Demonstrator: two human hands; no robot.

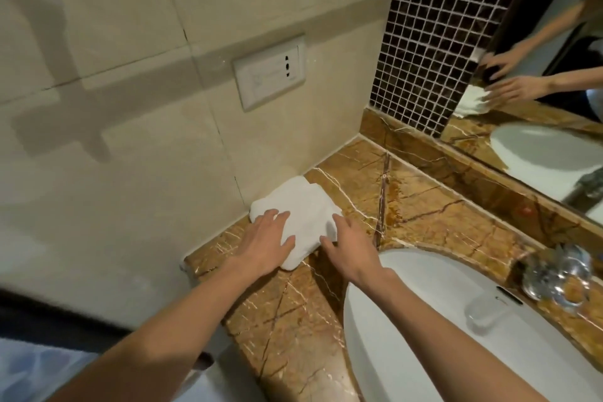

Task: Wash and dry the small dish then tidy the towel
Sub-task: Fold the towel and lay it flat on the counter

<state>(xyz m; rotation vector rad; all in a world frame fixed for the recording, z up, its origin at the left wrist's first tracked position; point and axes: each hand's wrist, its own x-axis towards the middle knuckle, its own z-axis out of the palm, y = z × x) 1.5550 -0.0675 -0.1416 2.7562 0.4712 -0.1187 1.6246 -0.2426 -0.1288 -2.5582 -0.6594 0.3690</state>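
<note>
A folded white towel (303, 206) lies on the brown marble counter (293, 320), pushed against the beige wall. My left hand (266, 238) rests flat on the towel's near left part, palm down with fingers spread. My right hand (352, 245) lies palm down at the towel's right edge, its fingertips touching the cloth without gripping it. A small clear glass dish (554, 274) stands on the counter at the far right, behind the sink rim and apart from both hands.
A white oval sink (408, 336) is set into the counter just right of my right forearm. A wall socket plate (270, 72) sits above the towel. A mirror (538, 91) at the right reflects my hands. The counter's front edge drops off at lower left.
</note>
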